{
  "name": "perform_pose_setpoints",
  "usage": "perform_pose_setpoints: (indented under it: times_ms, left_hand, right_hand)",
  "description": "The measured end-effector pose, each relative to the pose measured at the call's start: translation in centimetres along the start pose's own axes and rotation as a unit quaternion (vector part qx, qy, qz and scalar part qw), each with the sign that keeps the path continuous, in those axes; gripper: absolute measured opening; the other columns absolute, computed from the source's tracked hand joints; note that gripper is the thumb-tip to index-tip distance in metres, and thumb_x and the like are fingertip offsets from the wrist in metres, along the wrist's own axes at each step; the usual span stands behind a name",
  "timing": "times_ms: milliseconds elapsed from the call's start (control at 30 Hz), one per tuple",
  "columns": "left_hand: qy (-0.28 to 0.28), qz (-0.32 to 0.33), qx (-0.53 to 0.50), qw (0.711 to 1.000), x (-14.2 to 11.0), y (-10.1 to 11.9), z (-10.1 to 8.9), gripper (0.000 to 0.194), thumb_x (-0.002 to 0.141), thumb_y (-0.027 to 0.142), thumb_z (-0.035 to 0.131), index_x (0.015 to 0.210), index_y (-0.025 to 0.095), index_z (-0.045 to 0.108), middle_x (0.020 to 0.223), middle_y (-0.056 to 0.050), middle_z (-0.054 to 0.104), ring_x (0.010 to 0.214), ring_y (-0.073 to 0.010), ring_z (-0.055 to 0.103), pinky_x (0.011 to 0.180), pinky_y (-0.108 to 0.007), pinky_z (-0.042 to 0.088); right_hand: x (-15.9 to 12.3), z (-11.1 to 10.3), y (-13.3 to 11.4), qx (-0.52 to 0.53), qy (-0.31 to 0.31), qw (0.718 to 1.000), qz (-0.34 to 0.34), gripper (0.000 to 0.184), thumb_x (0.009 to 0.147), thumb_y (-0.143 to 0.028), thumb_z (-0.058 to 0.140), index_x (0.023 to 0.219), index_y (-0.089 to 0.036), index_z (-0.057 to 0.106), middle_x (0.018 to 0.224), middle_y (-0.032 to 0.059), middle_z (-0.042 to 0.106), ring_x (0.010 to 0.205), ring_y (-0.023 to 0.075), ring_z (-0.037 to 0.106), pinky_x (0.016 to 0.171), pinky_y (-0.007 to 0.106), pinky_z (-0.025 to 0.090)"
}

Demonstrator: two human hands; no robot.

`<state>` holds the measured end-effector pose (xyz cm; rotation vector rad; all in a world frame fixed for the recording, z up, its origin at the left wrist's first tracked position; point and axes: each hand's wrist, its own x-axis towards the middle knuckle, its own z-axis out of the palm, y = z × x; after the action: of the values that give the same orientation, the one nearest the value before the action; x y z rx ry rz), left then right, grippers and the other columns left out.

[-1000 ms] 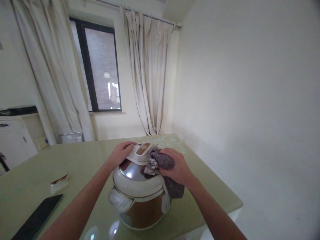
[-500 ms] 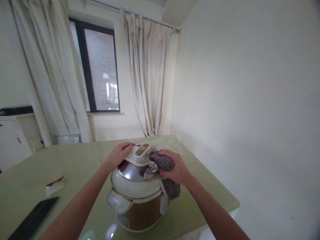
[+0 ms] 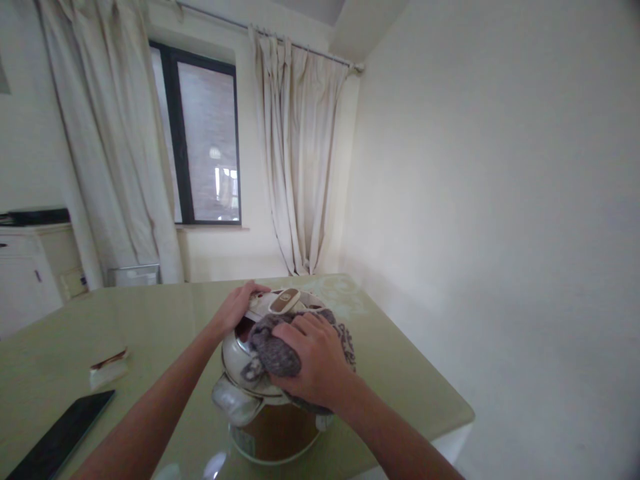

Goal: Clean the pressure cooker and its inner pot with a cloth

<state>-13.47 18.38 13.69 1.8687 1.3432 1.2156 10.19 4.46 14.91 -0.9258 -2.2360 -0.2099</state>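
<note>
A cream and brown electric cooker (image 3: 270, 427) with a shiny steel lid stands on the green table (image 3: 165, 327) just in front of me. My left hand (image 3: 235, 308) grips the far left edge of the lid, next to its cream handle (image 3: 283, 301). A grey knitted cloth (image 3: 273, 350) lies pressed on the lid's near side, and my right hand (image 3: 313, 363) is closed over it, covering much of the lid.
A dark phone or tablet (image 3: 60, 440) lies at the table's near left, with a small white packet (image 3: 107, 368) beyond it. The table's right edge drops off near the white wall. A white cabinet (image 3: 25, 273) stands far left; curtains flank a dark window (image 3: 205, 140).
My right hand has swept the cloth from the lid's right side across to its front middle. My left hand stays on the lid's far edge.
</note>
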Motion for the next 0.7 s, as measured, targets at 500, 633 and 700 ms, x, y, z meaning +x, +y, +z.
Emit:
perform_pose_setpoints:
  times_ms: [500, 633, 700]
  left_hand:
    - [-0.043, -0.030, -0.075, 0.996, -0.8, 1.0, -1.0, 0.074, 0.081, 0.078, 0.055, 0.114, 0.018, 0.083, 0.122, -0.010, 0.080, 0.118, -0.0336, 0.070, 0.113, -0.046, 0.048]
    - [-0.023, -0.016, -0.066, 0.997, -0.9, 0.5, -0.6, 0.071, 0.084, 0.077, 0.052, 0.114, 0.020, 0.083, 0.125, -0.008, 0.080, 0.121, -0.0328, 0.069, 0.116, -0.044, 0.045]
    - [-0.013, -0.008, -0.060, 0.998, -1.0, 0.6, -0.6, 0.070, 0.085, 0.075, 0.051, 0.113, 0.021, 0.083, 0.126, -0.008, 0.079, 0.121, -0.0324, 0.069, 0.117, -0.044, 0.044]
  right_hand:
    - [2.0, -0.9, 3.2, 0.189, -0.096, 0.956, -0.201, 0.055, 0.078, -0.060, 0.081, 0.122, -0.030, 0.069, 0.113, 0.0009, 0.077, 0.107, 0.0209, 0.070, 0.106, 0.034, 0.050]
    - [-1.9, -0.3, 8.3, 0.241, 0.117, 0.962, 0.051, 0.052, 0.076, -0.053, 0.083, 0.118, -0.027, 0.070, 0.114, 0.0067, 0.077, 0.106, 0.0265, 0.072, 0.102, 0.043, 0.055]
    - [-4.5, 1.8, 8.8, 0.246, 0.238, 0.923, 0.174, 0.049, 0.085, -0.047, 0.075, 0.127, -0.025, 0.065, 0.112, 0.0089, 0.075, 0.102, 0.0260, 0.072, 0.095, 0.043, 0.059]
